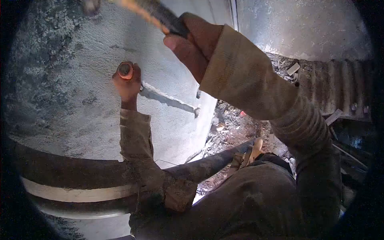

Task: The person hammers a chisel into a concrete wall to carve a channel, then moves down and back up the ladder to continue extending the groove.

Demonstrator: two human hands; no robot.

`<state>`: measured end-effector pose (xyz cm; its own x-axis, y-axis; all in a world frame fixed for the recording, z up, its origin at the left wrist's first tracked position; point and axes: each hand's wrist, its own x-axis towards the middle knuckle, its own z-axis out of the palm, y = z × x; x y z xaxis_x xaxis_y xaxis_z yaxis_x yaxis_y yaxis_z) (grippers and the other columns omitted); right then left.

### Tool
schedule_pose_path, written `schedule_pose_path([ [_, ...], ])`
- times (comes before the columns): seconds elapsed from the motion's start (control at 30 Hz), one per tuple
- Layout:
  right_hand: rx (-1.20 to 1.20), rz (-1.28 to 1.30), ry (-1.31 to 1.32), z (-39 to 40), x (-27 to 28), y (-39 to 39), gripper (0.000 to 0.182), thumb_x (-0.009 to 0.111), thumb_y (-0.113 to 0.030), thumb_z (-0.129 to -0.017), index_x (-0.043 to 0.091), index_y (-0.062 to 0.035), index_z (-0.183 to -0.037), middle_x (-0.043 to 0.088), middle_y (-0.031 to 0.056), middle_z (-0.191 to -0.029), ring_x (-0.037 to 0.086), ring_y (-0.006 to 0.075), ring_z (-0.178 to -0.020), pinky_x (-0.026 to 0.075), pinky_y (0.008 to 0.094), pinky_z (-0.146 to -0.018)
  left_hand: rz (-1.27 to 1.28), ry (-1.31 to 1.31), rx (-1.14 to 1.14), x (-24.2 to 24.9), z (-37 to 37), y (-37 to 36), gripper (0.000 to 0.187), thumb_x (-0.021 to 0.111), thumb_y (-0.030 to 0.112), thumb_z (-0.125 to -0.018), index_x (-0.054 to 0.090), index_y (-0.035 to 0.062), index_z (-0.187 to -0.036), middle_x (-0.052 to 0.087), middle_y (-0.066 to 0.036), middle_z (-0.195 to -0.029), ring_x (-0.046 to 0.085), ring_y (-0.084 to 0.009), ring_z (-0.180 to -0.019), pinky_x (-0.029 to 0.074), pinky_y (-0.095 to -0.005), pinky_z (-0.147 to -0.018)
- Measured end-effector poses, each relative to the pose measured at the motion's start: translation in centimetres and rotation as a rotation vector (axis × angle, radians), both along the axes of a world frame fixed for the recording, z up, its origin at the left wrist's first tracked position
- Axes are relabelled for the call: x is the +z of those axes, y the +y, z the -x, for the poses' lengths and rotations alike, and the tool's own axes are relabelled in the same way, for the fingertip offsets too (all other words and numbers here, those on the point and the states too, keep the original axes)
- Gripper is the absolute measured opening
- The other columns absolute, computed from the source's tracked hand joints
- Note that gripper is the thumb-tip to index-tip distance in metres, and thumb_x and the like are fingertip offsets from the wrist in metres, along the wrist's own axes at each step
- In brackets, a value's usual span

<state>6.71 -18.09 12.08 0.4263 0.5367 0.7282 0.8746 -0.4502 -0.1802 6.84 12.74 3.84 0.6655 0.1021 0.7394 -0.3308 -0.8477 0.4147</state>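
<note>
My left hand (129,85) is wrapped round an orange-ringed tool (125,70) against the rough wall (168,88). The tool's round end faces me; its far end is hidden. Beside that hand a narrow groove (170,100) runs down to the right across the wall. My right hand (194,46), raised higher and to the right, grips the dark end of an orange and black handle (154,14). The handle slants up to the left. A blurred dark shape (91,6) at the top edge may be its head.
Horizontal pipes or rails (80,194) cross the lower left, below my left forearm. Rubble (228,128) covers the ground beyond the wall's edge. Corrugated sheeting (336,88) lies at the right. My shoe (257,148) shows near the lower middle.
</note>
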Motion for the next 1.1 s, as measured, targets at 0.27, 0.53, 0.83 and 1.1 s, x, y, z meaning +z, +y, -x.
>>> schedule_pose_path([
  [0.27,-0.024,0.230,-0.333,-1.5,-1.6,0.6,0.031,0.043,-0.026,-0.096,0.049,0.0042,-0.101,0.048,0.0052,-0.060,0.044,0.0098,-0.035,0.032,0.0248,-0.026,0.063,0.010,-0.027,-0.3,-0.1,0.3,0.011,0.065,0.008,-0.077,0.058,0.0009,-0.071,0.056,-0.006,-0.062,0.052,-0.0114,-0.056,0.044,-0.0276,-0.053],
  [0.53,0.098,0.120,0.048,-0.6,-1.6,1.3,0.029,0.043,-0.027,-0.096,0.048,0.0014,-0.097,0.049,0.0061,-0.061,0.044,0.0106,-0.034,0.033,0.0261,-0.026,-0.045,-0.003,0.032,-0.2,-0.2,0.5,0.011,0.066,0.009,-0.077,0.058,0.0018,-0.074,0.057,-0.006,-0.064,0.050,-0.0115,-0.057,0.044,-0.0273,-0.054],
  [0.83,0.052,0.396,-0.229,-1.6,-3.5,0.0,0.023,0.047,-0.025,-0.094,0.051,-0.0020,-0.097,0.050,0.0067,-0.062,0.045,0.0116,-0.034,0.034,0.0279,-0.027,0.105,0.024,-0.051,-0.9,-0.4,1.2,0.012,0.064,0.005,-0.076,0.054,0.0031,-0.071,0.051,-0.002,-0.064,0.048,-0.0088,-0.061,0.043,-0.0244,-0.057],
  [1.1,0.161,0.099,0.353,0.0,-6.0,1.7,0.023,0.048,-0.024,-0.094,0.048,-0.0030,-0.086,0.044,0.0027,-0.046,0.044,0.0107,-0.033,0.035,0.0262,-0.028,-0.092,-0.076,0.028,-0.7,-0.2,0.5,0.014,0.065,0.005,-0.074,0.052,0.0028,-0.070,0.050,-0.002,-0.062,0.046,-0.0102,-0.058,0.042,-0.0246,-0.055],
])
